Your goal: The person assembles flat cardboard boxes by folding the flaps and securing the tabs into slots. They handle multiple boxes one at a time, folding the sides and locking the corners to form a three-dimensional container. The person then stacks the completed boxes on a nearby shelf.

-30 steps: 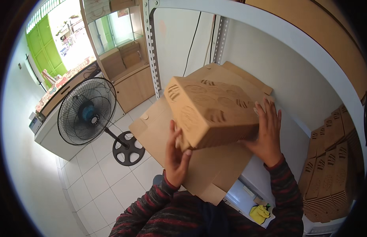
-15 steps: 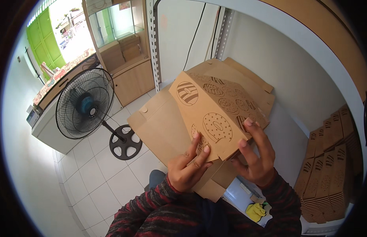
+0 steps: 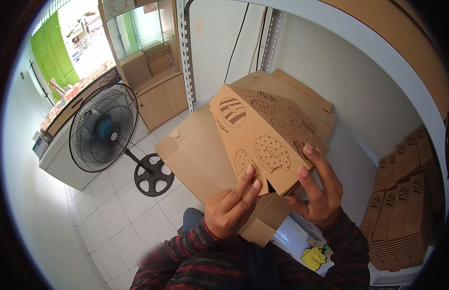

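Note:
A brown cardboard donut box [image 3: 246,130], printed with dark donut drawings, is tilted up between my hands. My left hand [image 3: 230,209] presses two fingertips on the near lower edge of its front panel; the thumb is hidden. At the near right corner, my right hand [image 3: 317,192] pinches the box, its fingers on the side panel and its thumb underneath. A dark slit shows at the lower corner between the hands, where the panels stand apart. Beneath the box lies a large flat sheet of plain cardboard [image 3: 185,157].
Several folded donut boxes [image 3: 393,217] are stacked at the right. A yellow cloth-like item [image 3: 313,258] lies near my right forearm. On the tiled floor at the left stands a black fan [image 3: 106,130]. A metal shelf post [image 3: 188,58] rises behind the cardboard, beside a wooden cabinet [image 3: 164,96].
The box has shifted slightly right and turned a little, with both hands moving along. The slit at its lower corner has widened, and more of the lower left donut print shows.

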`<action>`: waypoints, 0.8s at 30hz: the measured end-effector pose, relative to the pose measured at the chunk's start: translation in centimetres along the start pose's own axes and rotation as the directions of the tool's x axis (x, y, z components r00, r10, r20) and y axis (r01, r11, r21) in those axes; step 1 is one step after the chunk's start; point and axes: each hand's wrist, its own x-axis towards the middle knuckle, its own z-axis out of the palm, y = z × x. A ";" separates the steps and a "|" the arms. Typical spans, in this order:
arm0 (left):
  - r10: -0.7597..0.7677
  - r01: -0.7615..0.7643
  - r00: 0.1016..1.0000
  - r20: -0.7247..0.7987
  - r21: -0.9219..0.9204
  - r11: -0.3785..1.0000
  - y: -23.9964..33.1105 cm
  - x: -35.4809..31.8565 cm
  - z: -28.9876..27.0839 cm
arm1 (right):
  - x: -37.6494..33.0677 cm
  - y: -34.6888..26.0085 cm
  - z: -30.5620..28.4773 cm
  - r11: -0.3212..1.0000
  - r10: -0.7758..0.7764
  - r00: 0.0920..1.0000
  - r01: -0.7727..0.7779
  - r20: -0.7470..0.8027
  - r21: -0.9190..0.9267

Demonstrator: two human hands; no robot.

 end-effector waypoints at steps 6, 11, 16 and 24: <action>-0.017 0.018 0.998 0.058 -0.009 1.000 0.8 0.9 -0.6 | -0.1 -0.1 -0.1 1.000 -0.006 1.000 0.005 -0.010 -0.024; -0.010 0.005 0.983 0.183 0.026 1.000 1.7 2.3 -1.6 | 0.1 0.2 -0.6 0.999 -0.004 1.000 0.003 -0.023 -0.054; -0.019 0.011 0.978 0.207 0.043 0.999 2.0 2.9 -1.5 | 0.4 0.2 -0.8 0.998 0.032 0.999 -0.034 -0.024 -0.057; -0.228 0.204 0.971 -0.068 -0.251 0.946 0.8 0.3 1.4 | 0.0 -0.5 0.3 0.991 0.010 0.999 -0.004 0.046 -0.133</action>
